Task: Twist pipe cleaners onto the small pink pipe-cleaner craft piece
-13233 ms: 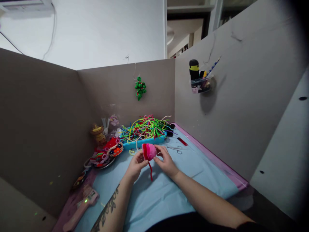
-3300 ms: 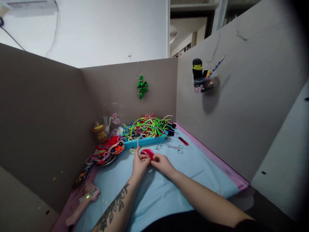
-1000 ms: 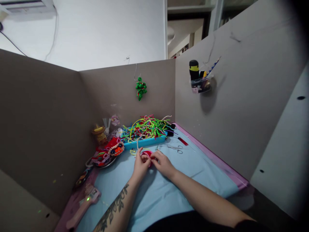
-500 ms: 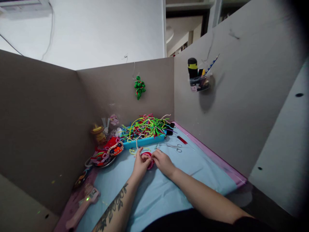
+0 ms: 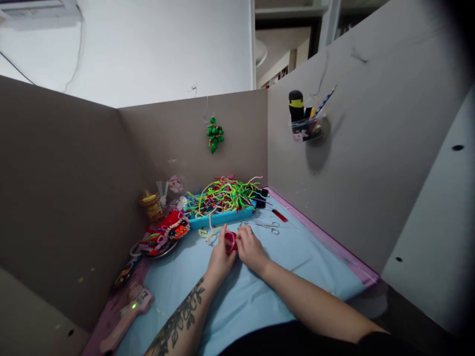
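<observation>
Both my hands meet over the light blue mat (image 5: 256, 301), just in front of the blue tray. My left hand (image 5: 221, 256) and my right hand (image 5: 249, 250) are both closed on a small pink and red fuzzy piece (image 5: 230, 240), which shows only as a sliver between the fingers. A pale pipe cleaner (image 5: 210, 223) stands up just left of my left hand; whether my fingers hold it I cannot tell.
A blue tray (image 5: 222, 217) piled with coloured pipe cleaners stands behind the hands. Scissors (image 5: 269, 226) and a red stick (image 5: 279, 215) lie to the right. Finished crafts on a plate (image 5: 163, 235), a yellow jar (image 5: 151, 205) and a pink glue gun (image 5: 128, 314) sit left. Cardboard walls surround three sides.
The pink piece, once held up and showing fully, is now low on the mat and mostly hidden in my fingers. My left hand has turned slightly in the last half second.
</observation>
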A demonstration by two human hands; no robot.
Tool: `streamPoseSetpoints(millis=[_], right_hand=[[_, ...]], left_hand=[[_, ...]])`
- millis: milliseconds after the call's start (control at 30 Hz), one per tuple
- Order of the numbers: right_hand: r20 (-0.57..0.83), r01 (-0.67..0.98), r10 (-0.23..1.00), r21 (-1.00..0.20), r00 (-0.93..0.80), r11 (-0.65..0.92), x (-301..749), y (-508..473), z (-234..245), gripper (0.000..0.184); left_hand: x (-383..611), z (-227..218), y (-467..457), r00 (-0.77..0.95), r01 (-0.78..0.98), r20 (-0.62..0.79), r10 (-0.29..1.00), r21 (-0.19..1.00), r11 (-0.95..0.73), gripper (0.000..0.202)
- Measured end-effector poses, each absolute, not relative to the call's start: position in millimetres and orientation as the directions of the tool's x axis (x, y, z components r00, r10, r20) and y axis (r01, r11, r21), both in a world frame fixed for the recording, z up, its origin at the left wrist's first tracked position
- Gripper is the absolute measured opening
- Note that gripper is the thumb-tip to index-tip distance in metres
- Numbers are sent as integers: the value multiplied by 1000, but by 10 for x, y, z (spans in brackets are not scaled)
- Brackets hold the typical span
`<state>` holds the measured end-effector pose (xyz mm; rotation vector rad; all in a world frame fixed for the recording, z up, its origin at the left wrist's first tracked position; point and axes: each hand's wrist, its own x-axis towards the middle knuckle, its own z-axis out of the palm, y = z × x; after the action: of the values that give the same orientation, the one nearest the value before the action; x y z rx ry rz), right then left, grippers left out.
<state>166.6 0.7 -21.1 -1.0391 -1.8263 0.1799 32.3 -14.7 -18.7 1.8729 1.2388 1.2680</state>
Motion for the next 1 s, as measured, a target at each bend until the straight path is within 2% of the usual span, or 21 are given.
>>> streamPoseSetpoints(millis=[267, 467, 567, 633, 767, 867, 1000], right_hand=[[668, 477, 741, -630, -70, 613, 1706, 65, -216, 11], [579, 225, 811, -782, -82, 581, 1814, 177, -205, 18], [520, 129, 829, -825, -205, 550, 1914, 239, -176, 29], [474, 59, 814, -852, -336, 520, 1964, 272, -165, 30], [282, -39, 808, -951, -517, 307, 2000, 307, -186, 31], [193, -73, 784, -980, -590, 186, 1999, 309, -212, 33], [139, -74, 780, -990, -610, 118, 1993, 295, -219, 33]], left_hand=[[266, -249, -91, 190, 380, 411, 891, 807, -453, 67], [160, -221, -49, 246, 384, 399, 883, 796, -467, 56], [76, -141, -51, 374, 315, 370, 850, 811, -492, 54], [21, -93, -50, 439, 226, 352, 826, 847, -481, 52], [-68, -45, -26, 530, 48, 269, 804, 937, -345, 54], [-104, -35, -9, 568, 49, 210, 796, 956, -288, 52], [-107, -54, -3, 571, 67, 198, 797, 956, -285, 46]])
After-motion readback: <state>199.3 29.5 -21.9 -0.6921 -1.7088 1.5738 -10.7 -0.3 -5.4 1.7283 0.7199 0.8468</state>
